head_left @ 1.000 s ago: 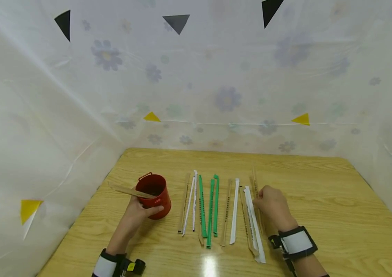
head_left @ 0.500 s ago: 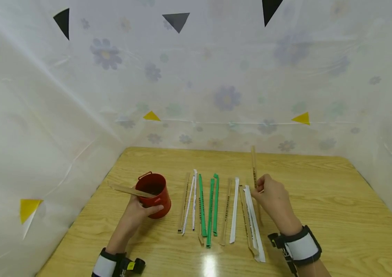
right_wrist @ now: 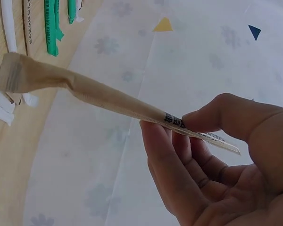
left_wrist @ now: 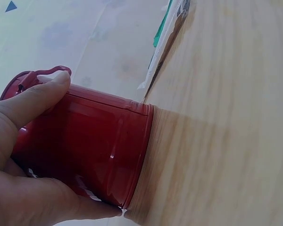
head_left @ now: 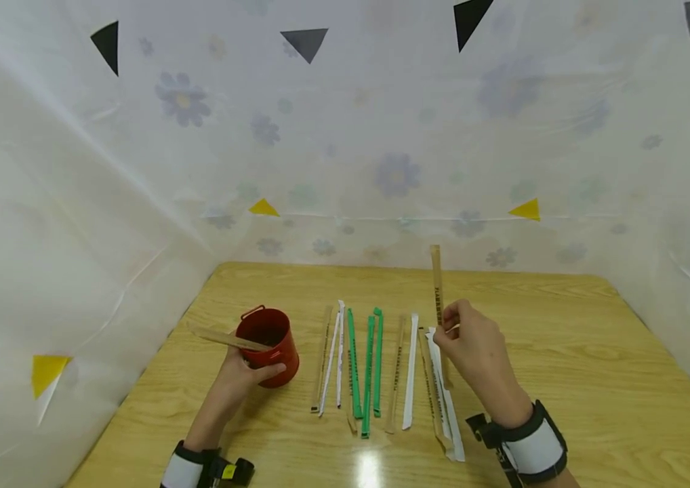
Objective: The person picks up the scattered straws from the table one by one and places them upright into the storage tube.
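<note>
My left hand [head_left: 236, 381] grips a small red metal pail [head_left: 287, 349] standing on the table at the left. In the left wrist view, the thumb lies along the side of the pail [left_wrist: 94, 141]. A brown wrapped straw [head_left: 226, 337] leans in the pail, its far end sticking out over the rim to the left. At the right, my right hand [head_left: 479, 349] pinches another brown paper-wrapped straw [head_left: 436, 281] between thumb and fingers, above the table. The right wrist view shows this straw [right_wrist: 113, 99] tilted, with dark print near the fingertips.
Between the hands lies a row of wrapped straws: brown ones [head_left: 396, 376], white ones [head_left: 411, 373] and green ones [head_left: 368, 373]. The wooden table [head_left: 577, 352] meets a pale flowered curtain [head_left: 345, 149] at the back and sides.
The right hand has lifted its brown straw off the table and brought it up and slightly left. The left hand and pail have stayed in place.
</note>
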`<state>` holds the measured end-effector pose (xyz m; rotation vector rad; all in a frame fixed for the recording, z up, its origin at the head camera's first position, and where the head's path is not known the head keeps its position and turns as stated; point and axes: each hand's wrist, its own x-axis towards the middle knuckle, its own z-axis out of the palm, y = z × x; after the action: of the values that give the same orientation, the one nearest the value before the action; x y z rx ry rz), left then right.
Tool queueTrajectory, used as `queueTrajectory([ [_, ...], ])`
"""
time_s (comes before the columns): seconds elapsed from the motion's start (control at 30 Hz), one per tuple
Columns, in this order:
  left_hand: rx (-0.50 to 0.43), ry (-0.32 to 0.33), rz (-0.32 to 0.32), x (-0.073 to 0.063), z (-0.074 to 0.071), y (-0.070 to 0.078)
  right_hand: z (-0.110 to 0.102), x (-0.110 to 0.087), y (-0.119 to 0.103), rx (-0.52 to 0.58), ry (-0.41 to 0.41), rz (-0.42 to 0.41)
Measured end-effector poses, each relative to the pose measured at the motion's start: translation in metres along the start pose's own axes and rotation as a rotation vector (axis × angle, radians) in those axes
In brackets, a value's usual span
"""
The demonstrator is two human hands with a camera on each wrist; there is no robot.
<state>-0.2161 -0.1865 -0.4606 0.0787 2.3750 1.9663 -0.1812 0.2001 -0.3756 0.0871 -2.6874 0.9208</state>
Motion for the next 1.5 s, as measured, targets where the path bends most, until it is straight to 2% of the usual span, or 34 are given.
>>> queueTrajectory([
  [0.33,-0.013,-0.009,0.003,0.001,0.002,-0.001,-0.001,-0.006,-0.006,0.000,0.080,-0.088],
  [0.57,-0.009,-0.015,0.000,0.000,0.002,-0.002,0.010,-0.008,-0.010,0.025,0.116,-0.153],
  [0.93,0.015,-0.005,-0.011,-0.002,-0.003,-0.003,0.026,-0.010,-0.023,0.174,0.156,-0.253],
  [1.13,0.032,0.006,-0.018,-0.002,-0.006,-0.003,0.031,-0.014,-0.032,0.286,0.144,-0.313],
  [1.5,0.009,-0.021,0.003,0.001,-0.003,-0.004,0.034,-0.018,-0.036,0.378,0.165,-0.365],
])
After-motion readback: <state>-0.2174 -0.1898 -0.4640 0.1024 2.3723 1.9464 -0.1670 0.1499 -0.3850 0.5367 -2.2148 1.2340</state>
